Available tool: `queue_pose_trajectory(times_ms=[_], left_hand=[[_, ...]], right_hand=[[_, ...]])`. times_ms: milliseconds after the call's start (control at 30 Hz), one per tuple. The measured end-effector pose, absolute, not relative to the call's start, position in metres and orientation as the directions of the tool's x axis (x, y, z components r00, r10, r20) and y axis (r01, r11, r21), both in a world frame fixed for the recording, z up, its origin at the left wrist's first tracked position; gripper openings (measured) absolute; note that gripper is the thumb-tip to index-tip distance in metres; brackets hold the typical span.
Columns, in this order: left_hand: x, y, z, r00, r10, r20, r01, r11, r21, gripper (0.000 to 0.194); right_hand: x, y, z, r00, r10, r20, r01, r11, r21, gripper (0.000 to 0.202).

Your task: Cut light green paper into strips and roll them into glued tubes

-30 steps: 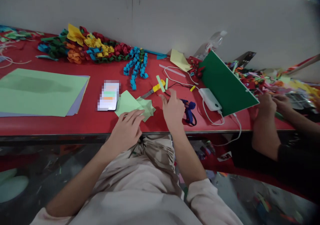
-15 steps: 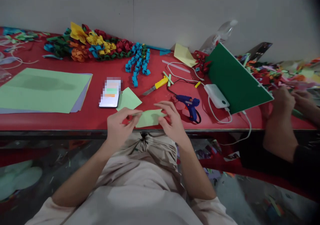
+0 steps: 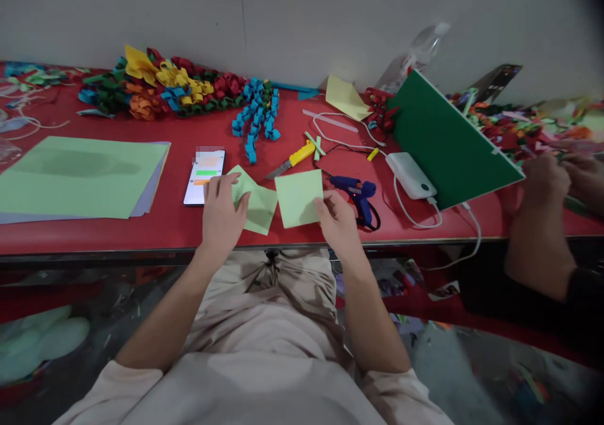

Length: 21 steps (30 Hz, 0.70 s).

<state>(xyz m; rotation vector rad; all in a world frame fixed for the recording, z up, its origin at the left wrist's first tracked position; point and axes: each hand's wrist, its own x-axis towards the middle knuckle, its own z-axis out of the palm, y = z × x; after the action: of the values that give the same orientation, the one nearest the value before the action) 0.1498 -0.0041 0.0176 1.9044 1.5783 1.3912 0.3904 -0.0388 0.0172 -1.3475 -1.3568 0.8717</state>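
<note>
Head view: my right hand now pinches single green square by right edge, between glue gun and other squares; half second ago both hands held paper. My left hand over other squares beside phone, can't tell if pinching. Suggests sheets getting separated.
</note>
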Motion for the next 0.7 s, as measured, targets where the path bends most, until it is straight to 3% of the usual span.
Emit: queue_pose_trajectory(times_ms=[67, 167, 267, 467, 633, 700], left_hand=[[0.154, -0.008, 0.024, -0.001, 0.868, 0.497, 0.524, -0.423, 0.739, 0.042], [0.161, -0.013, 0.034, 0.207, 0.938, 0.28, 0.288, -0.332, 0.898, 0.046], [0.166, -0.014, 0.037, 0.247, 0.963, 0.105, 0.205, -0.158, 0.966, 0.035], [0.166, -0.011, 0.026, 0.12, 0.991, 0.059, 0.098, -0.07, 0.993, 0.016], [0.159, -0.012, 0.024, 0.267, 0.963, 0.045, 0.132, -0.083, 0.988, 0.005], [0.16, -0.012, 0.024, 0.253, 0.966, 0.055, 0.153, -0.096, 0.984, 0.012]], right_hand=[[0.391, -0.041, 0.028, -0.057, 0.987, 0.151, 0.345, 0.161, -0.925, 0.027], [0.389, -0.04, 0.046, -0.24, 0.961, 0.139, 0.46, 0.239, -0.855, 0.023], [0.384, -0.035, 0.051, -0.197, 0.967, 0.161, 0.433, 0.233, -0.87, 0.028], [0.368, -0.028, 0.024, -0.009, 0.996, 0.084, 0.154, 0.085, -0.984, 0.032], [0.368, -0.036, 0.016, -0.022, 0.99, 0.138, 0.206, 0.139, -0.969, 0.024], [0.371, -0.039, 0.018, -0.048, 0.988, 0.145, 0.234, 0.153, -0.96, 0.026]])
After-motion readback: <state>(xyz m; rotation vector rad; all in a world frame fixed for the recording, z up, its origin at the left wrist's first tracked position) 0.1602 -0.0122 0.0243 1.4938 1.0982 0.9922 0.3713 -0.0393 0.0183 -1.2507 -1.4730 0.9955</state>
